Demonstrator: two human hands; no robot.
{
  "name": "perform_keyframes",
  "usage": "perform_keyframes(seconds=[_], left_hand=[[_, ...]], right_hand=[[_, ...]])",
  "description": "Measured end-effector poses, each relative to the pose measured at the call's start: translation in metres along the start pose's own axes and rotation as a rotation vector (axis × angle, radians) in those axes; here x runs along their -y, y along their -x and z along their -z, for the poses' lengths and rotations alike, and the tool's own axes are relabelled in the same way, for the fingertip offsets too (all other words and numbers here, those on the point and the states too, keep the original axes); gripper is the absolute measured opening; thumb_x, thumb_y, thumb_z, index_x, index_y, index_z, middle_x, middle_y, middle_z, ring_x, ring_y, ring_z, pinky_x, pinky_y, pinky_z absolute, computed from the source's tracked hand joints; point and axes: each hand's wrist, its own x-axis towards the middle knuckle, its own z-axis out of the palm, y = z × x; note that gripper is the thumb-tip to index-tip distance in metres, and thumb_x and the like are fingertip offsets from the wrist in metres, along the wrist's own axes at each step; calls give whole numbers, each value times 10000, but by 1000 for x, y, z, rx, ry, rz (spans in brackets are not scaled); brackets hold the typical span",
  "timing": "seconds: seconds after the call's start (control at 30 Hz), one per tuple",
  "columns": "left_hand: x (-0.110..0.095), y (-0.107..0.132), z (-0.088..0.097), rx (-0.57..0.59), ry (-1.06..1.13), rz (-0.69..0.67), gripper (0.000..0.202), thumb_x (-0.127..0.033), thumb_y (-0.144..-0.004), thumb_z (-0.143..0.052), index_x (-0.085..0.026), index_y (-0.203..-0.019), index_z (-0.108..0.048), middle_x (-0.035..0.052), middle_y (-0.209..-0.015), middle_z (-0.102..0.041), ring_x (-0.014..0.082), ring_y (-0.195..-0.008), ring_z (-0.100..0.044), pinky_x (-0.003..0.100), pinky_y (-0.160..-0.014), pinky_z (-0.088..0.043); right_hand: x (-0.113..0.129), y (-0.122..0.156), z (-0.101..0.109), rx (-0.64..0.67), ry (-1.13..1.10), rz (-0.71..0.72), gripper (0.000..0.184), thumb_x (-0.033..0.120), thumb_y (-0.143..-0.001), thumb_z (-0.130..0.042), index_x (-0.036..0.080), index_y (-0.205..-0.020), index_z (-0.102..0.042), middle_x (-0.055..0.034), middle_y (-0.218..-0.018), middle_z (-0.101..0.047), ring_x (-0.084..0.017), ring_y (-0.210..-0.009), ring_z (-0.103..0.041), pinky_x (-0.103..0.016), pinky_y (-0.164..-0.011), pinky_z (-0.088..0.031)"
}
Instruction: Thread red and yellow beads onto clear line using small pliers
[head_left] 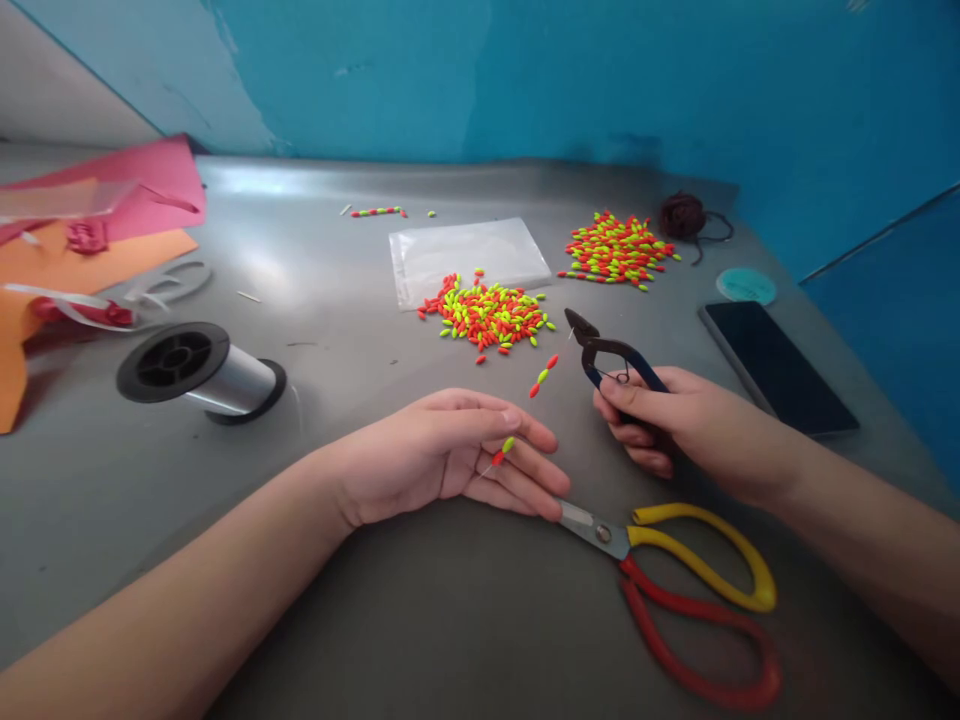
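Note:
A short strand of red and yellow-green oval beads [544, 376] on a thin line runs through my left hand [480, 455]. The thumb and index finger pinch it, while the other fingers extend loosely below; two beads and a line end show against them. My right hand [652, 415] is wrapped around the dark blue handles of spring-loaded pliers [585, 325]. A thin pale end of line sits by the plier jaws; whether they grip it I cannot tell. Scissors [600, 532] with one yellow and one red handle lie just beyond my left fingertips.
Two bead piles [495, 315] [619, 248] lie past my hands, near a clear plastic bag [472, 250]. A spool of line [240, 378] stands left, beside coloured sheets [157, 190]. A phone [776, 365], a teal disc [746, 286] and dark yarn [682, 215] are right.

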Motion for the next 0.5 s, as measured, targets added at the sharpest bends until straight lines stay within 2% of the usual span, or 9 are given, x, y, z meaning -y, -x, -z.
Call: perform_keyframes(seconds=[0.17, 0.27, 0.37, 0.43, 0.5], left_hand=[[0, -1, -2, -26, -9, 5, 250, -325, -971, -651, -111, -1088, -704, 249, -1153, -791, 318, -1002, -812, 431, -980, -606], [0, -1, -3, -60, 14, -16, 204, -337, -981, -644, -155, -1072, -634, 226, -1093, -797, 316, -935, -816, 448, -932, -610], [0, -2, -3, -63, 39, -48, 270, -430, -1015, -577, -172, -1087, -611, 195, -1052, -784, 287, -855, -804, 415, -863, -614], [1, -2, -4, -54, 66, -83, 314, -483, -1032, -530, -192, -1116, -614, 165, -1120, -753, 278, -890, -787, 426, -868, -615], [1, -3, -5, -57, 71, -125, 311, -489, -1040, -523, -209, -1133, -624, 142, -1226, -705, 277, -954, -766, 465, -893, -619]], right_hand=[[-3, 3, 0, 27, 35, 50, 509, 646, -855, -778, 211, -749, -535, 60, -595, -393, -98, -500, -329, -252, -439, -278], [-5, 9, 2, 95, 106, 136, 505, 668, -901, -726, 213, -768, -550, 45, -627, -410, -120, -544, -368, -263, -469, -339], [-4, 16, 4, 136, 203, 221, 495, 678, -963, -636, 217, -794, -573, 23, -666, -440, -154, -597, -436, -298, -541, -406], [-1, 18, 6, 116, 321, 286, 510, 671, -1004, -567, 216, -774, -571, 4, -679, -472, -167, -624, -454, -313, -572, -378], [1, 18, 6, 42, 490, 373, 534, 657, -1025, -531, 215, -726, -545, -6, -667, -491, -169, -626, -436, -321, -569, -312]])
